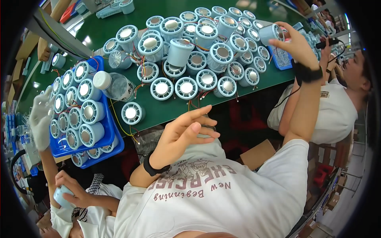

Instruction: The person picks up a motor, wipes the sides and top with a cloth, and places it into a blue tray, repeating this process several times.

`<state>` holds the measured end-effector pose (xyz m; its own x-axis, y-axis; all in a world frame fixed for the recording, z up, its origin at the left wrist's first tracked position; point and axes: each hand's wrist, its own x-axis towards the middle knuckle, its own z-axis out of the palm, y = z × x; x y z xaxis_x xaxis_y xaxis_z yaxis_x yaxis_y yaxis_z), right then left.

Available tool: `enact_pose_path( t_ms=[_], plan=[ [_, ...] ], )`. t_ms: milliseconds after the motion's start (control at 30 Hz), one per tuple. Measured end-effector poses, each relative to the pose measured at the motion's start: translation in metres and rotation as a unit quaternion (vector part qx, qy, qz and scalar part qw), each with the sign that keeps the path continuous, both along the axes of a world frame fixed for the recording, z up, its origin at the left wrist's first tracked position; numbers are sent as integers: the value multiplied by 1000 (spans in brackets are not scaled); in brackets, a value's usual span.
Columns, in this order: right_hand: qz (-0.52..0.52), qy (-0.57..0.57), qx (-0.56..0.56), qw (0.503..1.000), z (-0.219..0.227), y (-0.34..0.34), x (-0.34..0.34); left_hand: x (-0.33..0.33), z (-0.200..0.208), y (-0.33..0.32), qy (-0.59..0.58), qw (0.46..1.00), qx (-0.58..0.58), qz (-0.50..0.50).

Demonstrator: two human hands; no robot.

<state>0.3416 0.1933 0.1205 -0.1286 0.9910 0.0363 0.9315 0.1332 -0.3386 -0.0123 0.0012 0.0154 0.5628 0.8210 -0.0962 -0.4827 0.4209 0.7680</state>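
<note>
My right hand (pixel 294 44) is raised at the far right of the green table, its fingers and thumb closed on a light-blue cylindrical housing (pixel 268 35). In front of my chest, near the table's front edge, my left hand (pixel 184 133) holds nothing, with its fingers stretched and apart. A crowd of similar housings (pixel 221 55) covers the middle of the table, most showing a round silver disc and a slotted rim on top. Thin coloured wires trail from several of them. One lone housing (pixel 132 113) stands by the front edge, left of the group.
At the left, stacked blue trays (pixel 104 139) carry more housings. A clear plastic bottle (pixel 117 88) lies beside them. A small blue bin (pixel 281 59) stands at the right. One co-worker's gloved hand (pixel 41 121) and bare hand (pixel 73 189) are at the left; another person sits right.
</note>
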Motion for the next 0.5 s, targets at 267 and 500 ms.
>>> enact_pose_path(
  t_ms=[267,500],
  plan=[
    [-76,-161,-78,981,-92,110,93,-3,-7,-4,23,1000,14,9],
    [-25,-139,-97,985,-118,122,100,-4,-13,1,44,999,1,21]
  ],
)
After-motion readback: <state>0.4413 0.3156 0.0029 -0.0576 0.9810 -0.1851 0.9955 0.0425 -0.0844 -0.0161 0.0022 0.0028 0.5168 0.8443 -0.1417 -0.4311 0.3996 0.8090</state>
